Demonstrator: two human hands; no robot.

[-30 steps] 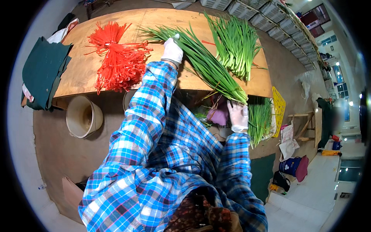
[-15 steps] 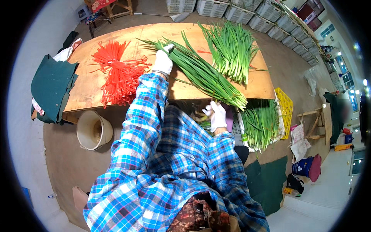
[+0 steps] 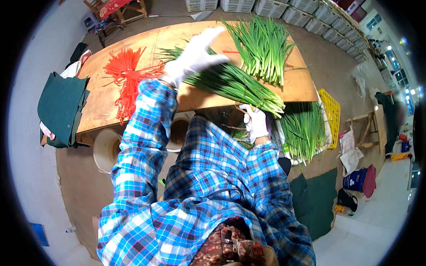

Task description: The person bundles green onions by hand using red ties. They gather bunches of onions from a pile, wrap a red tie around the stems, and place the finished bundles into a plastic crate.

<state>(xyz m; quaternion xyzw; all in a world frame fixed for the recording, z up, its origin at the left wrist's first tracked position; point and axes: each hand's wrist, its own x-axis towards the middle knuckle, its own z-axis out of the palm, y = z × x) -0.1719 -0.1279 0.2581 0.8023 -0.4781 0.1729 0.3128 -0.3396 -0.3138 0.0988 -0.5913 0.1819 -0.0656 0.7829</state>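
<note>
**A:** Green chives, the long bundle (image 3: 230,84), lie slantwise on the wooden table (image 3: 133,102), with the root ends over the near edge. The right hand (image 3: 256,124), in a white glove, is there at the root ends with its fingers curled together around them, I think clamped on the bundle.

**B:** And the left hand (image 3: 195,55)?

**A:** It is blurred above the leafy part of the bundle, fingers stretched and a little apart. If it touches the leaves, I cannot tell.

**B:** What could go wrong?

**A:** In my opinion, the bundle may slip apart, because only one end is gripped. Loose stalks could fall off the edge toward the white buckets (image 3: 106,148) below. Also the leaves may bend or break if the left hand presses hard.

**B:** Any packages or signs?

**A:** No sign that I can read. A heap of red ties (image 3: 126,77) lies left on the table, a second chive pile (image 3: 264,46) at the far side. A yellow crate (image 3: 330,117) stands on the floor right, beside more chives (image 3: 304,131). Pale crates (image 3: 306,9) stand in a row along the far side, and a blue bag (image 3: 355,179) is further right.
</note>
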